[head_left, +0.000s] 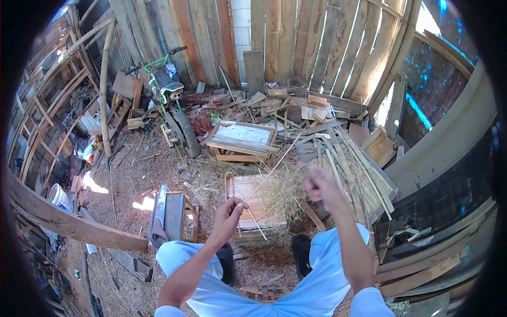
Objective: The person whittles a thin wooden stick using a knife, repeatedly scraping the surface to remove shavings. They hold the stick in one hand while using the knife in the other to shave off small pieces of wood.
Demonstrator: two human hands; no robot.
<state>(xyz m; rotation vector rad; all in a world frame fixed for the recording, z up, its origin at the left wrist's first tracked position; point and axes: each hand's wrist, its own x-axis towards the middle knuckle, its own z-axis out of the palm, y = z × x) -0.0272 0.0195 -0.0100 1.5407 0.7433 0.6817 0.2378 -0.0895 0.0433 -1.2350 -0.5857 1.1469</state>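
My left hand (pixel 229 215) is closed, pinching a thin pale wooden strip (pixel 274 167) that slants up to the right. A second thin strip (pixel 256 222) crosses it at my fingers and points down toward the low wooden box. My right hand (pixel 324 191) is closed around a knife (pixel 303 154), whose blade is blurred and points up and away. Below and between the hands lies the low wooden box (pixel 246 186), its slatted top partly covered by a tangle of fine shavings (pixel 289 196).
Beyond the box stands a white-topped wooden frame (pixel 244 132) with strips on it. A bundle of long strips (pixel 355 166) lies to the right. A small motorbike (pixel 177 108) leans at the back left. A bench (pixel 171 214) is beside my left knee.
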